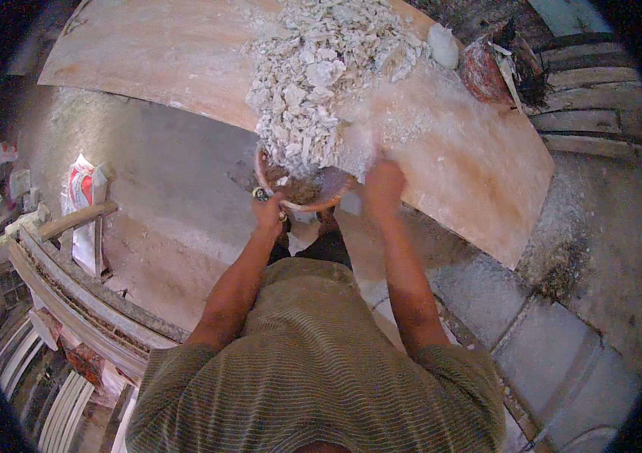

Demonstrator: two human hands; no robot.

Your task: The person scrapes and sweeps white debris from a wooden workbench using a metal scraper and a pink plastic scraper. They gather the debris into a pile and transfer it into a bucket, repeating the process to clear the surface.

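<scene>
A pile of pale, broken flakes and chunks (306, 83) lies on a wide, dusty board (479, 177). Under the board's near edge is a round reddish-brown basin (330, 204), with dark crumbly material and a few pale bits inside. My left hand (268, 214) is closed on the basin's near-left rim, a ring showing on a finger. On the basin's right, at the board's edge, my right hand (384, 183) is closed like a fist and blurred. A pale, flat blurred shape (357, 149) stands beside it against the flakes; its kind is unclear.
A red and white sack (85, 211) stands at the left near a wooden frame (79, 283). At the board's far right corner are a white lump (442, 45) and a reddish bag (484, 73). Stacked planks (592, 98) lie beyond, and debris (562, 264) covers the floor at right.
</scene>
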